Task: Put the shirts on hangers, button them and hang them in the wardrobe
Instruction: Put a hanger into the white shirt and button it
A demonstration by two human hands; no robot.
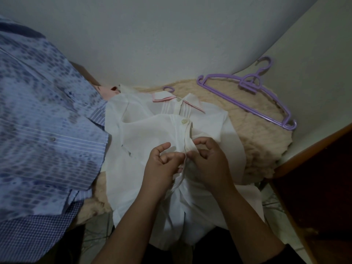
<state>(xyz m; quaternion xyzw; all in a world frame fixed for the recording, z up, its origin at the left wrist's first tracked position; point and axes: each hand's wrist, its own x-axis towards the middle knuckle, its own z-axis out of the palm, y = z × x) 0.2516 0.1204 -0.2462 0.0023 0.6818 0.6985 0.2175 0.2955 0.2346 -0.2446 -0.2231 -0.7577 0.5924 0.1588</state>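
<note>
the blue patterned shirt (43, 130) takes up the whole left side, spread flat, probably set aside there so it stays out of the way. just beside it, in the middle, the white shirt (152, 134) lies front up on the fuzzy beige blanket (262, 141), laid flat, i'd judge, so the two front edges meet and the buttons line up. its collar points to the far wall, and a purple hook (169, 89) pokes out just past the collar, so a hanger seems to be inside already. a spare purple hanger (245, 103) rests on the blanket's far right, near the wall, likely waiting for another shirt. the left hand (162, 164) pinches one front edge with curled fingers and the right hand (207, 162) grips the other, pressed together at the placket, below a fastened button (184, 121). the button being worked is hidden by the fingers. plain pale walls close in the corner; a dark wooden edge (308, 149) runs along the right. the light is dim.
</note>
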